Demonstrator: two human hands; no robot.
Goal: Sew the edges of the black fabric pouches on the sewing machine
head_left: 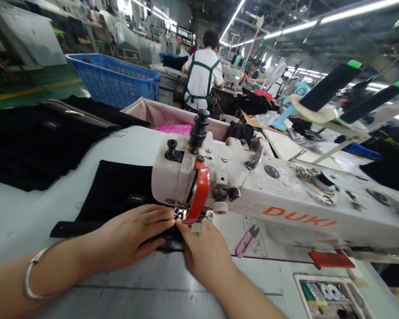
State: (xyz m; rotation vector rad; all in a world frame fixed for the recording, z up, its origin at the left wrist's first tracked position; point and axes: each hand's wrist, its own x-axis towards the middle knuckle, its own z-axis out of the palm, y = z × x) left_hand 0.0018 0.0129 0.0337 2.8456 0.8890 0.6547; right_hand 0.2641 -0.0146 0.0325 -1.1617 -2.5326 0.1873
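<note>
A black fabric piece point(115, 186) with a small dark label point(136, 198) lies on the sewing machine bed, partly under the machine head. My left hand point(133, 235) rests on it, fingers stretched out and lying flat, fingertips beside the presser foot point(179, 212). Close on the other side, my right hand point(206, 248) has its fingers bent and closed on the fabric near the needle area. Its fingertips are partly hidden behind the red guard point(199, 195). The white sewing machine point(252, 186) reaches in from the right.
Pink thread snips point(247, 241) lie right of my right hand. A tray point(299, 283) with bobbins is set in the table at lower right. More black fabric point(36, 141) with a zipper lies left. Beyond stand a pink cloth-lined bin point(173, 113), a blue basket point(113, 79) and a seated person point(204, 71).
</note>
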